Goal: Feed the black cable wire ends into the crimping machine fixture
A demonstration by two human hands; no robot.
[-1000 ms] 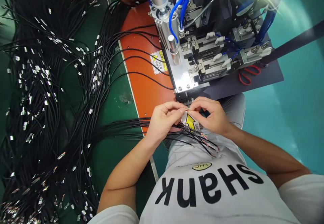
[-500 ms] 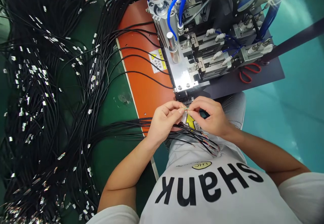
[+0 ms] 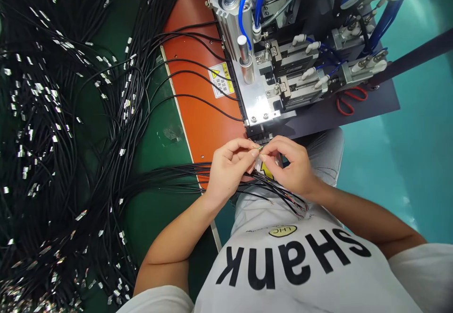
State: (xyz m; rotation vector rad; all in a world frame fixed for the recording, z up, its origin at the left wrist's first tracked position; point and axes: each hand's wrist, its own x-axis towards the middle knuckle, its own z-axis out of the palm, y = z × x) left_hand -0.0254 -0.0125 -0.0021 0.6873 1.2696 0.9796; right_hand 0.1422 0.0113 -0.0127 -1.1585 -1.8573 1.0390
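Observation:
My left hand point(image 3: 230, 164) is closed, its thumb and forefinger pinching the end of a cable where thin coloured wires point(image 3: 261, 148) show. Fingertip to fingertip with it, my right hand point(image 3: 292, 164) pinches the same wires from the other side. One of the wires looks green; the rest are mostly covered by my fingers. Below both hands, a bundle of black cables point(image 3: 271, 184) with stripped ends lies across my lap. Just in front of my hands is the near edge of a metal machine point(image 3: 260, 107).
Black cables point(image 3: 173, 173) run from a large heap with shiny metal ends on the green table point(image 3: 166, 138). Several single cables cross the orange plate point(image 3: 193, 129) into the machine. Red-handled scissors point(image 3: 350, 100) lie on the dark base plate point(image 3: 378, 105) at right.
My right hand has shifted slightly left and its fingertips have closed in on the wires by my left hand. The whole view has moved a little.

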